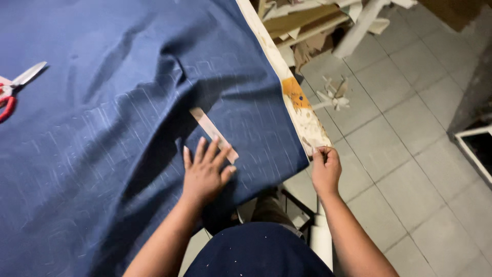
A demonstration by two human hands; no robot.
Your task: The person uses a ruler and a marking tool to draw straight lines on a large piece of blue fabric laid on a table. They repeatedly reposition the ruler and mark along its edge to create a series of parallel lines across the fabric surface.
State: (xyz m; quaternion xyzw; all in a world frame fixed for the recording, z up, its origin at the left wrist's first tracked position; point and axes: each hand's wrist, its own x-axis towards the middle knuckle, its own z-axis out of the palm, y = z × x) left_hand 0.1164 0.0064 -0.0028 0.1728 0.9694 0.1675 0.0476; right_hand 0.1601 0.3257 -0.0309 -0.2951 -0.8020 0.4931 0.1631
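The person has bare forearms, no sleeves showing, and wears a dark navy garment (259,254) speckled with pale flecks.

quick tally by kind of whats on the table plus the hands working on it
navy fabric: 1
tan strip: 1
red-handled scissors: 1
hands: 2, the left hand flat on the fabric by the strip, the right hand pinching at the table edge
Total: 5
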